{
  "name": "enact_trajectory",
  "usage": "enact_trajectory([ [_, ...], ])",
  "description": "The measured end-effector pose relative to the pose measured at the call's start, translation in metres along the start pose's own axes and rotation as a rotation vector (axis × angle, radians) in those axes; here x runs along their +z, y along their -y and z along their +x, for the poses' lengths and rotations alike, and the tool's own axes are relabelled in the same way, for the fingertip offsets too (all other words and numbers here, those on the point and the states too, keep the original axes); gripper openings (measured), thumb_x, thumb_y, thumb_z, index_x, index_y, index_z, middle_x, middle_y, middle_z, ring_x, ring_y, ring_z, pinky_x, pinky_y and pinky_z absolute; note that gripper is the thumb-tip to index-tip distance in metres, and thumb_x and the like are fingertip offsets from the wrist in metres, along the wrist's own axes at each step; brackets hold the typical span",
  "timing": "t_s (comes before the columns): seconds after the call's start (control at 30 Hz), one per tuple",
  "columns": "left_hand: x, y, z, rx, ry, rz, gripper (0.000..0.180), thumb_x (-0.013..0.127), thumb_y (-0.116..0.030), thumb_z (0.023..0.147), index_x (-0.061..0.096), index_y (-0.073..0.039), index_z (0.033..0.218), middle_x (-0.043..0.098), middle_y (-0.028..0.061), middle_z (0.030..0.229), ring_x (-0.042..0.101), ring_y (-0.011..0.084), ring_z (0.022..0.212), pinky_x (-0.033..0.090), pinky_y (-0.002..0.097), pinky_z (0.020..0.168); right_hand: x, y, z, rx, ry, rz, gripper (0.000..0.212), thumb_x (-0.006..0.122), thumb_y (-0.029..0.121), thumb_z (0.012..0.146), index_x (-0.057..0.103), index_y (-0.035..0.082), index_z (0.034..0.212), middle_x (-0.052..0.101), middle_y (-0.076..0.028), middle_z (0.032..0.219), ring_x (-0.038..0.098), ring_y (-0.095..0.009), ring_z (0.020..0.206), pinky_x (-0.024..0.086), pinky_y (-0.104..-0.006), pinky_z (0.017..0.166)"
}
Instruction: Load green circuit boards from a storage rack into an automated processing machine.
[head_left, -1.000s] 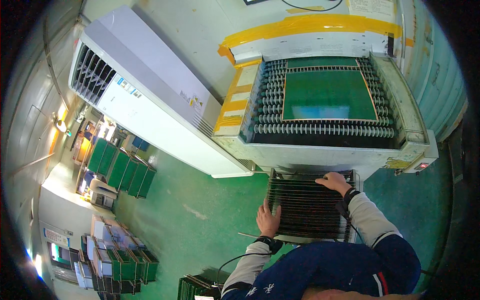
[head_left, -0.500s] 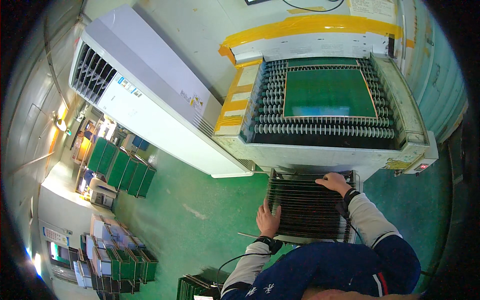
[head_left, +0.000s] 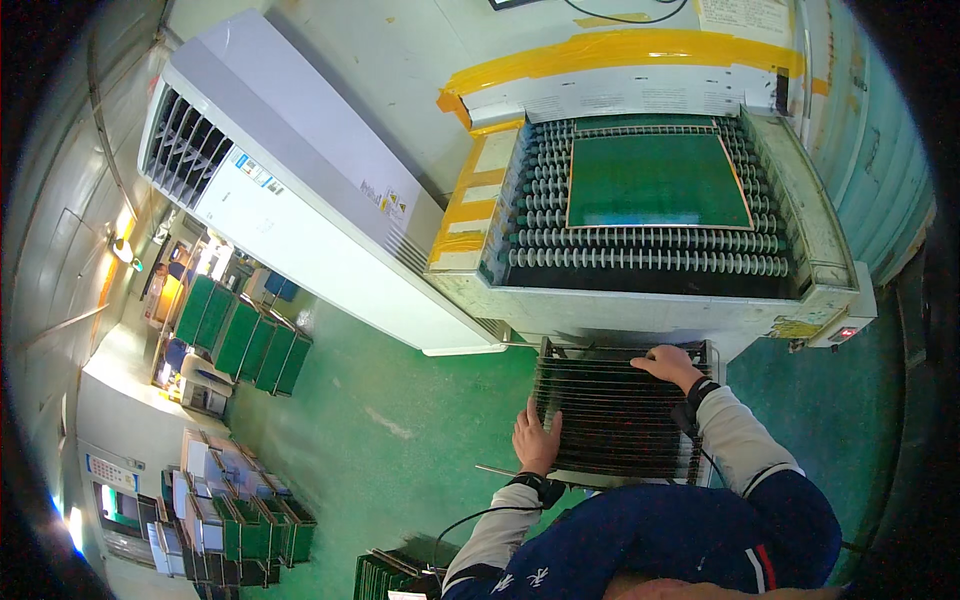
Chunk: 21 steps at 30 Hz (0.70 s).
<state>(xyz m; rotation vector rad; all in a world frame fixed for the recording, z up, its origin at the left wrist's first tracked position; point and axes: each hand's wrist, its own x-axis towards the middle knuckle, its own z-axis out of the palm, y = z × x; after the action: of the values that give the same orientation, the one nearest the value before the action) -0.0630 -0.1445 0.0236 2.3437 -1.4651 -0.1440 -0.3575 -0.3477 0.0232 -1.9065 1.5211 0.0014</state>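
Floor: green painted shop floor (head_left: 400,430), factory hall; lies below and to the left of both hands.
L hand: left hand (head_left: 537,438) rests on the left edge of the wire rack; fingers together, lying along the frame, thumb apart. Black band on the wrist w/ a cable running down from it.
R hand: right hand (head_left: 670,364) set on the rack's top far edge, palm down, fingers curled loosely over the wires. Black wrist band too; grey sleeve, dark blue jacket behind it.
Rack: wire rack (head_left: 615,420), dark, many thin parallel wires in a slotted frame; spans betw. the two hands, directly in front of the person. Whether boards sit in the slots: cannot tell.
Conveyor: roller conveyor (head_left: 640,250), just beyond the R hand, above the rack; rows of ribbed rollers in a pale metal housing, its front wall touching or nearly touching the rack's far end.
Board: green panel (head_left: 655,180), flat on the rollers, well beyond both hands, thin copper-coloured rim.
Tape: yellow tape (head_left: 610,50) on the wall behind the conveyor, farthest from the hands.
Cabinet: white floor-standing unit (head_left: 290,190) w/ louvred grille, far left of the L hand.
Carts: green racks (head_left: 245,340), far left, well apart from hands.
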Motion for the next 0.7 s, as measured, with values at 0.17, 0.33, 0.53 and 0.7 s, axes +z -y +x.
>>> enact_trajectory([
  [0.17,0.0002,-0.0010,0.0016,-0.006,0.019,-0.015,0.081,0.071,-0.055,0.090,0.046,-0.009,0.151,0.061,0.0205,0.131,0.062,0.0398,0.116,0.051,0.0496,0.096,0.0007,-0.0020,-0.0004,-0.007,-0.012,-0.010,0.071,0.058,0.076,0.088,0.081,0.013,0.110,0.076,-0.019,0.105,0.071,-0.039,0.103,0.054,-0.0483,0.089],
  [0.33,0.0045,0.0034,0.0002,0.009,-0.010,0.002,0.078,0.069,-0.055,0.091,0.045,-0.012,0.152,0.062,0.0182,0.127,0.062,0.0384,0.113,0.051,0.0487,0.093,-0.0023,0.0011,-0.0018,-0.008,0.007,0.000,0.071,0.058,0.076,0.088,0.080,0.012,0.111,0.076,-0.019,0.107,0.071,-0.039,0.104,0.054,-0.0483,0.089],
  [0.53,0.0048,0.0039,0.0004,0.028,-0.027,0.005,0.078,0.069,-0.055,0.091,0.045,-0.012,0.153,0.062,0.0180,0.127,0.062,0.0384,0.114,0.051,0.0489,0.093,-0.0041,0.0025,-0.0036,-0.012,0.002,0.003,0.073,0.058,0.076,0.088,0.080,0.010,0.110,0.076,-0.021,0.107,0.071,-0.040,0.104,0.054,-0.0487,0.090],
  [0.7,0.0054,0.0043,0.0010,0.025,-0.022,-0.004,0.078,0.068,-0.055,0.092,0.045,-0.012,0.152,0.062,0.0177,0.128,0.061,0.0380,0.115,0.050,0.0486,0.094,-0.0015,-0.0014,0.0008,0.004,0.038,0.016,0.078,0.055,0.082,0.085,0.079,0.013,0.112,0.074,-0.019,0.114,0.068,-0.042,0.112,0.049,-0.0541,0.099],
])
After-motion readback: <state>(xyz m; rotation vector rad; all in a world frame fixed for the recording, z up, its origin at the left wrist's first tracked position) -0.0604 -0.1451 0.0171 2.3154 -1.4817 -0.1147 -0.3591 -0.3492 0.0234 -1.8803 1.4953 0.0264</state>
